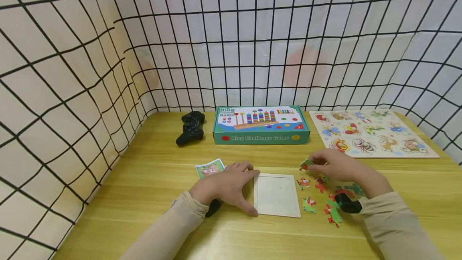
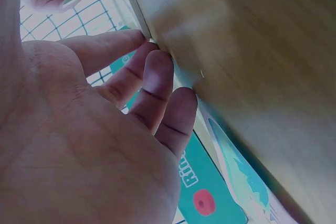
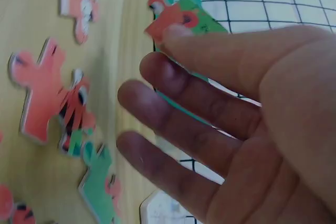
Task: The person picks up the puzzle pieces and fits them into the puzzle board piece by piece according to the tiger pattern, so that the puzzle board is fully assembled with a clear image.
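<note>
A square wooden puzzle tray with a raised border lies on the table. My left hand rests at its left side, thumb at the near corner and forefinger at the far corner, the other fingers reaching down to the tabletop. My right hand pinches a green and red puzzle piece between thumb and forefinger, raised beyond the tray's far right corner. Its other fingers are spread loosely. Several loose puzzle pieces lie below the right hand; the wrist hides part of them. A picture card is partly covered by my left hand.
At the back stands a green Ring Challenge Game box. Left of it is a black game controller. A large insect puzzle board lies at the back right. Black-gridded white walls enclose the table's back and sides.
</note>
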### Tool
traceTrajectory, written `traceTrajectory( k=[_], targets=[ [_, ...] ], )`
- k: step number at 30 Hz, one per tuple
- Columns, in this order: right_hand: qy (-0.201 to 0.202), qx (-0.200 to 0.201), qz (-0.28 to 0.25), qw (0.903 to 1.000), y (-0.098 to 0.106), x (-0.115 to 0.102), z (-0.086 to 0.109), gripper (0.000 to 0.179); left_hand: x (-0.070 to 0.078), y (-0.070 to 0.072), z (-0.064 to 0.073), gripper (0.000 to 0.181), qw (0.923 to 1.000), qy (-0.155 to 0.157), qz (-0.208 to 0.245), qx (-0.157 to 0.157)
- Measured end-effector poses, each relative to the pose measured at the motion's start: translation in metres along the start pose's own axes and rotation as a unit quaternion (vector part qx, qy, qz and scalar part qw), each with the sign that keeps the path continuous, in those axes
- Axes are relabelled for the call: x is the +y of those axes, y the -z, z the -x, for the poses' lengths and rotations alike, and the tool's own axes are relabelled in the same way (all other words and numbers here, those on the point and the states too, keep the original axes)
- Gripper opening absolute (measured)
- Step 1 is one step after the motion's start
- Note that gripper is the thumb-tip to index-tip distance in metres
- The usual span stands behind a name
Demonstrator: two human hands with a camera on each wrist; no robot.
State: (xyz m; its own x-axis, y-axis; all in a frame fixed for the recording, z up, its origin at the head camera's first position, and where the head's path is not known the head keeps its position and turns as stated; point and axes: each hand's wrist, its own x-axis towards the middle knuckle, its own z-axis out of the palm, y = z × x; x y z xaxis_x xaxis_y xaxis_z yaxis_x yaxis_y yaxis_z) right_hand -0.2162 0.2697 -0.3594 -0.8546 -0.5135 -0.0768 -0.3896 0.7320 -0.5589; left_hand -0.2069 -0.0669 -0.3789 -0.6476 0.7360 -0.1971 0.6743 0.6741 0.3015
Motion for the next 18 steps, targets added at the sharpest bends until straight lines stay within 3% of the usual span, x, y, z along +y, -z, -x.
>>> traceTrajectory(
  k=[4, 8, 12, 18],
  targets=[
    [-0.006, -0.016, -0.043, 0.9989, 0.0, -0.007, -0.003, 0.018, 0.0, -0.001, 0.0, 0.107, 1.0, 0.002, -0.004, 0.001],
    [0.017, -0.047, -0.094, 0.9943, -0.005, -0.018, -0.008, 0.021, 0.0, -0.001, 0.001, 0.108, 0.9999, 0.005, -0.009, 0.001],
    [0.044, -0.072, -0.097, 0.9917, -0.015, -0.028, -0.014, 0.022, 0.001, 0.0, 0.001, 0.108, 0.9999, 0.007, -0.011, 0.002],
    [0.035, -0.086, -0.083, 0.9922, -0.031, -0.042, -0.019, 0.038, 0.001, 0.0, 0.0, 0.109, 0.9999, 0.008, -0.009, -0.003]
  ],
)
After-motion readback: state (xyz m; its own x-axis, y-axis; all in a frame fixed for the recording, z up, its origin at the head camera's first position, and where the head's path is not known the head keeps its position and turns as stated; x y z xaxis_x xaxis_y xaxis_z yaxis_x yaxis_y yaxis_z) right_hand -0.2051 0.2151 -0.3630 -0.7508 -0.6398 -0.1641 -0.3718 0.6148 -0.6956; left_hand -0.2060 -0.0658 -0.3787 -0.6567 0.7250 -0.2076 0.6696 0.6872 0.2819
